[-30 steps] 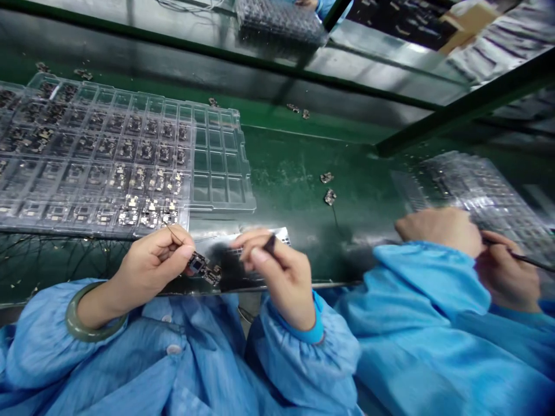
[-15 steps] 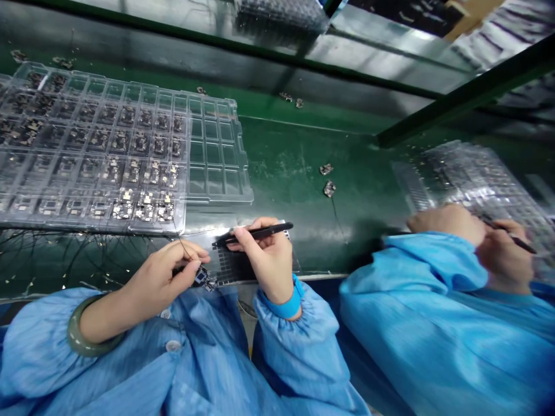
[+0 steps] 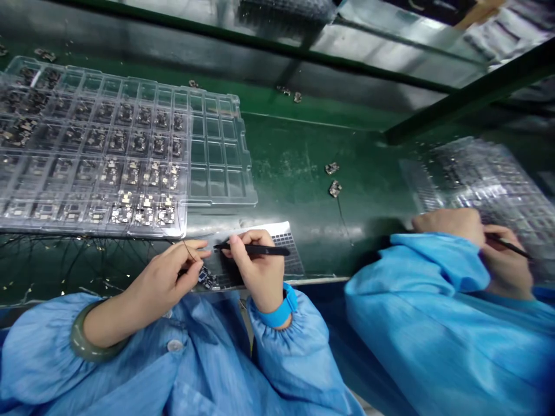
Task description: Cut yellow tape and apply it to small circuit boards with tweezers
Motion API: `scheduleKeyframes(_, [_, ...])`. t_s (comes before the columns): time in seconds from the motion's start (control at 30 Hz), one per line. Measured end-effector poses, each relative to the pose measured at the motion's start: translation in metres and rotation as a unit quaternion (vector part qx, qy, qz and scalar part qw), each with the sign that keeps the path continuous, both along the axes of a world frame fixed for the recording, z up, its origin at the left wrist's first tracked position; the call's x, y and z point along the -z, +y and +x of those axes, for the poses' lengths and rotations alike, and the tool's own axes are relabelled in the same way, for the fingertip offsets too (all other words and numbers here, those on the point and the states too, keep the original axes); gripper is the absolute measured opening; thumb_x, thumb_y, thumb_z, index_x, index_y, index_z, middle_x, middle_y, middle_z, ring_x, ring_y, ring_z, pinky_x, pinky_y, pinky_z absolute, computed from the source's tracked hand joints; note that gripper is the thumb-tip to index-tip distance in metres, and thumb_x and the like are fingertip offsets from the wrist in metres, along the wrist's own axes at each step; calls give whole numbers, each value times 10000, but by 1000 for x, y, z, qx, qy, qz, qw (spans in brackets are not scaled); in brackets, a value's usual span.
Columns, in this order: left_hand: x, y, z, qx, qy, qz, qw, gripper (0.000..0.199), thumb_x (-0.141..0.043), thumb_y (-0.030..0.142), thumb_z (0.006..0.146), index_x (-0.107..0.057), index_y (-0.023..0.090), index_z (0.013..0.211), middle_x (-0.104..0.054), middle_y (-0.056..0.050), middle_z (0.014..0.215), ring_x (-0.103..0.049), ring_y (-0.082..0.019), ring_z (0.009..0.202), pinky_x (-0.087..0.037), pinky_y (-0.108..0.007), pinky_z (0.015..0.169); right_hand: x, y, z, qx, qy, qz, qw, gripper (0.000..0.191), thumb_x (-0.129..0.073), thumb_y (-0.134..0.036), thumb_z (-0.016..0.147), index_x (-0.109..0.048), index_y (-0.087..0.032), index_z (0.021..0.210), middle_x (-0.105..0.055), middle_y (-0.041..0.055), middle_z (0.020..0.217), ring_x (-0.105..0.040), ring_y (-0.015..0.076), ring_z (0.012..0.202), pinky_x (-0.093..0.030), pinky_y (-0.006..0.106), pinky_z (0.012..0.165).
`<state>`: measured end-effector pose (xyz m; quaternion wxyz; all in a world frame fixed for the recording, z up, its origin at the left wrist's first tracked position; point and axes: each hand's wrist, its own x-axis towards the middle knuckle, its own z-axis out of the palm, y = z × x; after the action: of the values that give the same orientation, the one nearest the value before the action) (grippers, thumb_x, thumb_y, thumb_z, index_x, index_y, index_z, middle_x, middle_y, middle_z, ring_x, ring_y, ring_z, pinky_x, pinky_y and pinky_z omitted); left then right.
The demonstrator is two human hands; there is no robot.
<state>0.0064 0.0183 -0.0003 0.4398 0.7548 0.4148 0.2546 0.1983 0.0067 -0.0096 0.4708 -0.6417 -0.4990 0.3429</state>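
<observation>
Here is the small circuit board, at the near edge of the surface, pinched in the left hand with the fingers drawn narrow on it; its visible part juts out to the right and slightly near, the long axis on that slant, the rest hidden by the hand; a thin wire rises above those fingers. Over in the right hand we have black tweezers, lying almost level from left to right, tips pointing left at the other hand's fingertips; the fingers grip them closely, though whether the tips are parted I cannot tell.

Below sits a sheet of dark labels, partly covered by the right hand; far left, a filled clear tray overlaps a bare clear tray, with loose wires tangled along the near side; two loose boards lie to the right, well clear of the hands.

Both wrists are low, the forearms angling in from the near side; at right, a co-worker's hands hold a dark tool.
</observation>
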Motion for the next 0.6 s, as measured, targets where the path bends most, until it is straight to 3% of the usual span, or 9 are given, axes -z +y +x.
scheduleKeyframes(0.17, [0, -1, 0, -1, -8, -14, 1000, 122, -436, 213, 969, -532, 192, 896, -705, -159, 1182, -680, -219, 1124, -590, -381, 890, -1, 0, 0, 4, 70, -21, 997, 216, -663, -351, 876, -533, -228, 754, -615, -27, 677, -733, 178, 605, -587, 273, 571])
scheduleKeyframes(0.33, [0, -1, 0, -5, 4, -8, 1000, 126, -443, 211, 962, -556, 195, 910, -714, -138, 1176, -667, -223, 1146, -579, -396, 916, 2, -2, 5, -23, 12, 3, 1000, 196, -663, -333, 882, -550, -226, 763, -643, -9, 714, -713, 178, 645, -577, 297, 626])
scheduleKeyframes(0.43, [-1, 0, 0, -5, -1, -16, 1000, 120, -447, 209, 961, -550, 199, 901, -716, -131, 1171, -677, -220, 1129, -589, -386, 895, 0, -1, 8, -36, 78, -29, 996, 228, -677, -374, 878, -540, -227, 769, -655, -5, 717, -713, 175, 614, -589, 299, 605])
scheduleKeyframes(0.6, [-2, 0, 0, -5, 2, -16, 1000, 129, -451, 209, 961, -554, 199, 883, -715, -136, 1172, -680, -219, 1122, -593, -381, 884, -4, 2, 8, 9, 169, -39, 985, 277, -738, -414, 820, -528, -236, 795, -672, 0, 778, -737, 193, 682, -636, 329, 654])
